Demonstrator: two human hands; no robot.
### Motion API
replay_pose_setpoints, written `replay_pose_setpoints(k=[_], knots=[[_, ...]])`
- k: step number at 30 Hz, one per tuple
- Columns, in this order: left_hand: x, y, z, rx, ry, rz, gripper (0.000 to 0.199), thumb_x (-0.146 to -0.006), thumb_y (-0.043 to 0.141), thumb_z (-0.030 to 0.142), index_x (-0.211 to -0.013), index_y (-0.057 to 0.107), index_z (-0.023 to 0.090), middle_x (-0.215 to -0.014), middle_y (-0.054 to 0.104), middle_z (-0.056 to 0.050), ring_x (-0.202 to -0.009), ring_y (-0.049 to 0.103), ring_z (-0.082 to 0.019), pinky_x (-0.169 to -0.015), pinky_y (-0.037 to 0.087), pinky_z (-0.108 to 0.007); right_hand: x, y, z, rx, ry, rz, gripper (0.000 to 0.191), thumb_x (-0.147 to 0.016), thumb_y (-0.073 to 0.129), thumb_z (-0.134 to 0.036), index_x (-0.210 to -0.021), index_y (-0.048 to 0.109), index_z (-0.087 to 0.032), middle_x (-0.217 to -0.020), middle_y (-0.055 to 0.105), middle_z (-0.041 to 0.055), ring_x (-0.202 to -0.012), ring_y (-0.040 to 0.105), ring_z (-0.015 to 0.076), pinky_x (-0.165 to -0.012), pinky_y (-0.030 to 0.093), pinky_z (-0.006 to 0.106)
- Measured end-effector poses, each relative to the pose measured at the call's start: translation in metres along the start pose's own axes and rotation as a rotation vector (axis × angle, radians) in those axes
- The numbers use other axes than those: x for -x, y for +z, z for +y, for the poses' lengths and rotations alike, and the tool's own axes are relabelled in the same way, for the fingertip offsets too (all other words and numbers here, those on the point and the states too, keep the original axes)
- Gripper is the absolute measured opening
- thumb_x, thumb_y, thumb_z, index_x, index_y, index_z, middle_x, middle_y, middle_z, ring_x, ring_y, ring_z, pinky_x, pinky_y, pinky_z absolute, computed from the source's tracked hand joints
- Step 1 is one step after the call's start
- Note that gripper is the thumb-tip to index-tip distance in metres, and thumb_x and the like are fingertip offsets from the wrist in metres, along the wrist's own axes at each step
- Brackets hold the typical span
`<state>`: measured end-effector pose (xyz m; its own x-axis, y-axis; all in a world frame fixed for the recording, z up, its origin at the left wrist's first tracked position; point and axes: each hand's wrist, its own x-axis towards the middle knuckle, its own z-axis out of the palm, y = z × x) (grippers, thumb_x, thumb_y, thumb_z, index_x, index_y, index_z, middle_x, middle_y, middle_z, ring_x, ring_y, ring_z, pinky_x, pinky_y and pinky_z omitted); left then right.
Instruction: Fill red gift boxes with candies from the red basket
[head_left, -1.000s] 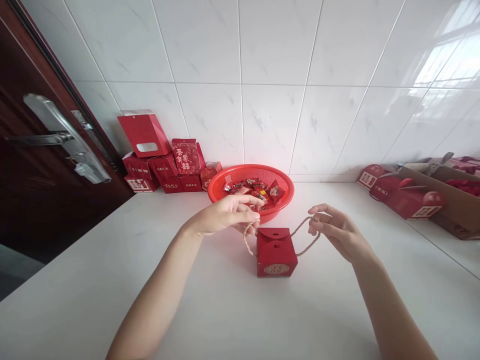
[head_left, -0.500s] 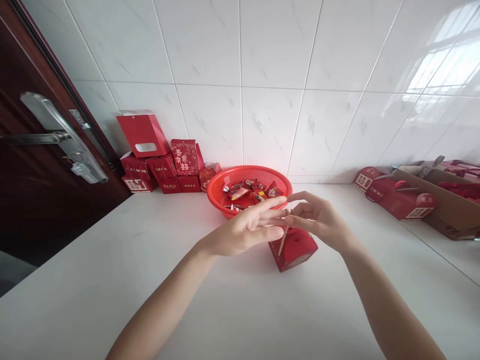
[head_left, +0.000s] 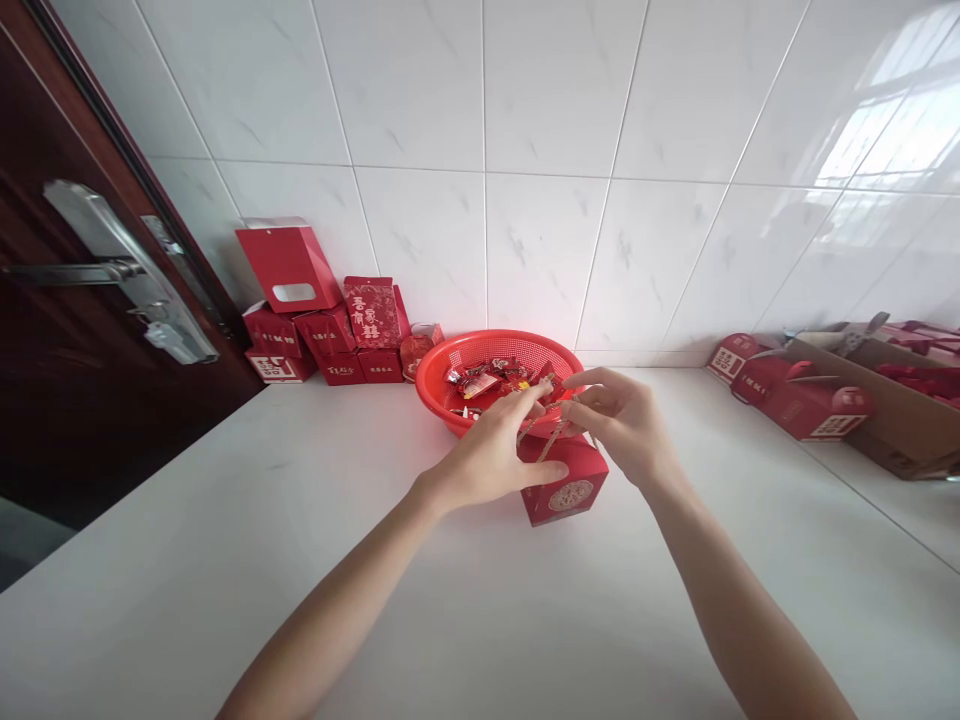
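A small red gift box (head_left: 568, 485) with a round pale pattern on its front stands on the white table, just in front of the basket. My left hand (head_left: 491, 450) is at its left side, thumb laid along the front and the other fingers reaching over behind, partly hidden. Above the box, my right hand (head_left: 619, 420) pinches a twisted tan cord (head_left: 553, 440) between thumb and fingertips. The cord runs down to the box. Wrapped sweets (head_left: 480, 382) lie in the red plastic basket (head_left: 431, 385) behind my hands.
Red boxes (head_left: 289, 265) are stacked by the wall at left, near a dark door (head_left: 45, 380) with a metal handle (head_left: 97, 272). To the right stand more red boxes (head_left: 806, 400) and an open cardboard carton (head_left: 900, 430) with red items. A tiled wall (head_left: 540, 230) bounds the table's back.
The red gift box has turned, bringing its patterned front toward me, and shifted slightly left and back. My left hand has moved to its side; my right hand has moved a little left with the cord.
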<state>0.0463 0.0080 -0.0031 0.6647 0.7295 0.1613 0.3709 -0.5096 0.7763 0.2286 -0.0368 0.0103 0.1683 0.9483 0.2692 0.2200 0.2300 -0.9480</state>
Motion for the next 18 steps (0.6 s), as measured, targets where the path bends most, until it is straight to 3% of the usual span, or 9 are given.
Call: replay_pose_setpoints(k=[2,5,9,12,15,18], knots=[[-0.002,0.006,-0.005,-0.091,-0.053,-0.042,0.097,-0.074,0.081,0.051,-0.155,0.032,0.028,-0.161,0.035,-0.012,-0.146,0.034,-0.039,-0.113,0.039,-0.053,0.0,0.001,0.002,-0.016,0.016,-0.002,0.022,-0.071,0.074,-0.033,-0.089,0.068,-0.021,-0.067,0.071,0.0004,-0.064,0.072,0.0217,-0.068,0.059,0.037],[-0.006,0.016,-0.011,-0.144,-0.067,-0.103,0.087,-0.077,0.077,0.053,-0.151,0.038,0.029,-0.151,0.045,-0.014,-0.14,0.04,-0.04,-0.106,0.042,-0.054,0.0,0.001,0.004,-0.032,0.034,-0.002,0.022,-0.069,0.075,-0.034,-0.086,0.068,-0.021,-0.068,0.07,0.0006,-0.066,0.07,0.021,-0.068,0.06,0.036],[-0.011,0.025,-0.015,-0.125,-0.005,-0.111,0.052,-0.079,0.072,0.039,-0.127,0.055,0.025,-0.121,0.061,-0.009,-0.112,0.058,-0.031,-0.086,0.05,-0.04,0.001,0.0,0.007,-0.056,0.044,-0.016,0.022,-0.067,0.076,-0.034,-0.083,0.069,-0.021,-0.068,0.069,0.0008,-0.065,0.066,0.0188,-0.066,0.057,0.034],[-0.015,0.025,-0.017,-0.11,0.011,-0.122,0.03,-0.076,0.069,0.029,-0.103,0.058,0.022,-0.102,0.062,-0.004,-0.091,0.06,-0.024,-0.07,0.046,-0.033,0.001,0.002,0.01,-0.1,0.087,-0.044,0.021,-0.065,0.075,-0.033,-0.08,0.069,-0.021,-0.069,0.069,0.0015,-0.066,0.066,0.0188,-0.066,0.055,0.033],[-0.017,0.025,-0.019,-0.112,0.013,-0.156,0.02,-0.073,0.067,0.022,-0.088,0.054,0.022,-0.089,0.058,-0.001,-0.079,0.057,-0.02,-0.062,0.041,-0.03,0.001,0.003,0.014,-0.152,0.14,-0.077,0.022,-0.062,0.074,-0.031,-0.08,0.068,-0.021,-0.068,0.069,0.0008,-0.065,0.066,0.0182,-0.066,0.053,0.033],[-0.017,0.025,-0.023,-0.117,0.011,-0.177,0.019,-0.071,0.067,0.02,-0.083,0.052,0.022,-0.089,0.056,-0.002,-0.082,0.057,-0.021,-0.063,0.042,-0.031,0.003,0.002,0.018,-0.168,0.175,-0.115,0.025,-0.06,0.074,-0.03,-0.083,0.068,-0.02,-0.068,0.069,-0.0001,-0.066,0.067,0.0186,-0.068,0.053,0.034]])
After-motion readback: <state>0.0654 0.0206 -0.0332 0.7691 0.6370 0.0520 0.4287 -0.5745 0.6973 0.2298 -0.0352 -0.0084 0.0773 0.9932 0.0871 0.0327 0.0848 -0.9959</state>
